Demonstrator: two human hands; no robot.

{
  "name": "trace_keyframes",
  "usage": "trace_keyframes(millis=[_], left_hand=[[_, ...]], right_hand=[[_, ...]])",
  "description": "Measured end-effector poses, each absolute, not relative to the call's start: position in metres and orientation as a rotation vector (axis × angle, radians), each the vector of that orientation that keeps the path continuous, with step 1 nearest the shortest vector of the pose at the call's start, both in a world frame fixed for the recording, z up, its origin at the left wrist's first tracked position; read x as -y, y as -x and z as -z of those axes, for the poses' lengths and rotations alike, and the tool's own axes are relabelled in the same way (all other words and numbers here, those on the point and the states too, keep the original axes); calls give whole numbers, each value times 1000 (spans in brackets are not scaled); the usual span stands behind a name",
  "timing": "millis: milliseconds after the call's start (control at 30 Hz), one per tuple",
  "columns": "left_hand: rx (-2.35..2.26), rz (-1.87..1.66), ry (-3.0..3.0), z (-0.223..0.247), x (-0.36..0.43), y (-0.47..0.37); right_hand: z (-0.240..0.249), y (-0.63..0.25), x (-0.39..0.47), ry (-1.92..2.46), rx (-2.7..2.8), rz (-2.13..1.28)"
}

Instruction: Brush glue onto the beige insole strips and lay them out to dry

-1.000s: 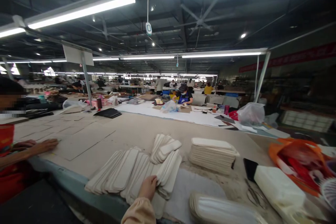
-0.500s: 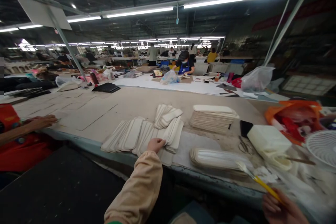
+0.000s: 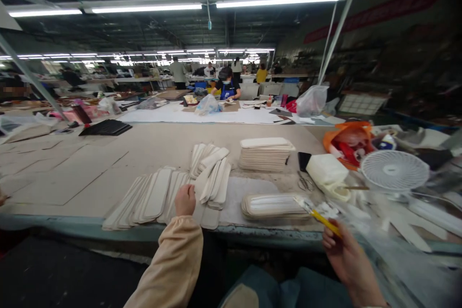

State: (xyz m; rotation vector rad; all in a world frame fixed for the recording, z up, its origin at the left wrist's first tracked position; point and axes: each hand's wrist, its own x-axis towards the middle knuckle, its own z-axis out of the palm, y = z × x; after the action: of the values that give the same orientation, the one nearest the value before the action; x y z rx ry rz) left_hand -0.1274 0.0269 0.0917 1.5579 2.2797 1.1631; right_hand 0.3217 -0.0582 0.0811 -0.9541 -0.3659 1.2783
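Note:
My left hand, in a beige sleeve, is closed with fingers curled over fanned-out cream strips near the table's front edge; what lies under its fingertips is hidden. Beyond it is another loose pile of strips. A brush with a yellow handle is gripped by my right hand. Its pale bristles are at the right end of a low stack of round-ended strips with a whitish top. Farther back stands a taller, neat stack of cream strips.
Right of the stacks lie a black phone, scissors, a whitish plastic container, an orange bag and a white fan. Black sheets lie at the back left. A co-worker sits across the table.
The view has turned right, so the table's contents sit farther left. My right hand has brought the brush leftward relative to the low stack. My left hand has shifted slightly left over the strips.

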Motion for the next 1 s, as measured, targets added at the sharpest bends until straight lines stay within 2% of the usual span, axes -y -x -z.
trace_keyframes(millis=[100, 233, 333, 467, 700, 1000], left_hand=[[-2138, -1360, -1658, -125, -22, 112], [-1527, -1654, -1661, -165, -11, 76], [-1124, -1648, -1502, -176, -4, 46], [-857, -1526, -1386, -177, 0, 12], [-850, -1258, -1439, -164, -14, -9], [-922, -1139, -1448, -121, -41, -18]], right_hand=[[-87, -318, 55, 969, 483, -1142], [-96, -308, 46, 973, 612, -1029], [-102, -296, 36, 984, 723, -988], [-108, -280, 24, 1013, 808, -1020], [-122, -275, 12, 928, 698, -1185], [-125, -305, -19, 974, 681, -896]])
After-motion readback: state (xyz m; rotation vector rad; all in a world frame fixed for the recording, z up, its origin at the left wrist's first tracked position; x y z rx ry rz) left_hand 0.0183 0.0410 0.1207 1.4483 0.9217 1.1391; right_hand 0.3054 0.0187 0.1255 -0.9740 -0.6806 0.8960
